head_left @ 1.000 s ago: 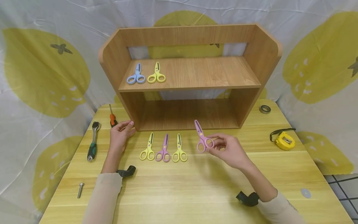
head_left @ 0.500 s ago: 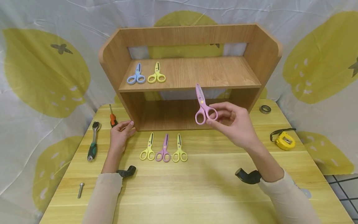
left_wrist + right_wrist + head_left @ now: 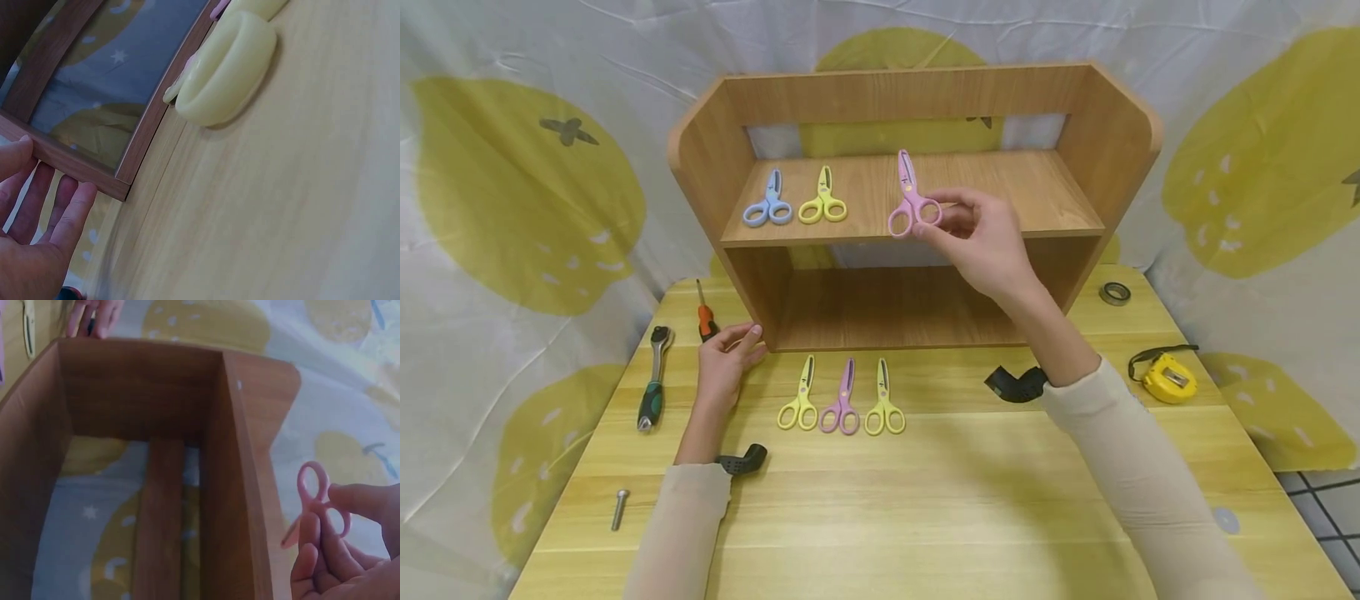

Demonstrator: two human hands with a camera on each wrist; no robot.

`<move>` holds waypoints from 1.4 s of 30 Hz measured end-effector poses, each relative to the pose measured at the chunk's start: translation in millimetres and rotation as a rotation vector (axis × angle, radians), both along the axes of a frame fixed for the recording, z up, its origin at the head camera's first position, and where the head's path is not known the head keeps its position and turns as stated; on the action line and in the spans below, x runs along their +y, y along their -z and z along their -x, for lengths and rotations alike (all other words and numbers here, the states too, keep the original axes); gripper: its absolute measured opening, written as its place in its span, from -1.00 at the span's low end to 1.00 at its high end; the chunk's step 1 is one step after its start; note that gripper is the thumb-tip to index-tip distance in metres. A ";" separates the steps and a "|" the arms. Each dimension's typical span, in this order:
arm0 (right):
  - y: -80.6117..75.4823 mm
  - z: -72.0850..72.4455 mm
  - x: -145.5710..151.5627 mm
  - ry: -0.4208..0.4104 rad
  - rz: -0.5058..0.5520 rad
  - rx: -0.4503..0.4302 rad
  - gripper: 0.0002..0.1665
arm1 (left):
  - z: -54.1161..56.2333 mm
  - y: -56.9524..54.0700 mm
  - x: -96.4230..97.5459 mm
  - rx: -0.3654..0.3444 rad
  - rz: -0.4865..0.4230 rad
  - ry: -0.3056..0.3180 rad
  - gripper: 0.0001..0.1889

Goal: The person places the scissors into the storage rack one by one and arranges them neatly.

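Note:
Thumb and fingertips of my right hand (image 3: pixel 988 242) pinch pink scissors (image 3: pixel 911 196) by one handle loop, blades pointing up. They hover before the upper shelf of a wooden rack (image 3: pixel 910 92). On that shelf's left side lie blue scissors (image 3: pixel 771 200) and yellow scissors (image 3: pixel 825 195). My left hand (image 3: pixel 722 367) touches the rack's lower left corner; in the left wrist view its thumb lies on the front edge and its fairly straight fingers reach along the outer side (image 3: pixel 62 219). On the table in front of the rack, purple scissors (image 3: pixel 844 394) lie between two yellow pairs.
To the left lie an orange screwdriver (image 3: pixel 705 318), a ratchet wrench (image 3: pixel 655 375) and a bolt (image 3: pixel 619 509). At the right are a metal ring (image 3: pixel 1115 293), a yellow tape measure (image 3: pixel 1170 379) and a grey disc (image 3: pixel 1227 521). A lemon-print cloth (image 3: pixel 527 208) hangs behind.
My right hand has lifted the pink scissors from just above the table to the height of the upper shelf, ending further left. The left hand has stayed at the rack's corner.

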State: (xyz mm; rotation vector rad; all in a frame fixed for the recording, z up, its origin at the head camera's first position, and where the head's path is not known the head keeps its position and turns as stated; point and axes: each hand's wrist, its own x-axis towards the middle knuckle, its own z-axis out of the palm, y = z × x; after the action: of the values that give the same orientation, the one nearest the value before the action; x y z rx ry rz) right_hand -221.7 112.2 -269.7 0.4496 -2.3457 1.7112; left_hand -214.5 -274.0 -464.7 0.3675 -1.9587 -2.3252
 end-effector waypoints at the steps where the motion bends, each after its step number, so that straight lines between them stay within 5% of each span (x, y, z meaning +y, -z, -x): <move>1: -2.0 5.0 -2.5 0.003 -0.025 -0.009 -0.52 | 0.2 0.6 -0.4 -0.002 0.002 0.001 -0.69; 10: -10.6 44.2 -25.6 0.003 -0.192 -0.079 -0.47 | 9.5 19.5 -7.4 0.037 -0.004 -0.025 -0.83; 17: -9.2 59.5 -34.6 -0.034 -0.238 -0.110 -0.48 | 10.4 21.7 -8.1 0.032 0.004 -0.021 -0.81; 27: -8.6 64.9 -39.8 -0.028 -0.387 -0.055 -0.56 | 2.6 3.8 -2.6 0.001 -0.019 -0.005 -0.82; 42: -7.7 62.6 -31.6 -0.074 -0.363 -0.068 -0.41 | 5.8 12.9 -7.0 0.011 -0.009 -0.018 -0.82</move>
State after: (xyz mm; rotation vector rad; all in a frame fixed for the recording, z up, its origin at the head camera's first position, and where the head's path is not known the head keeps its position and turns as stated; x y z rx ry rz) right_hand -284.4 80.6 -262.0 0.5493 -2.7303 1.3454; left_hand -220.3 -281.0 -477.6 0.3708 -1.9328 -2.3215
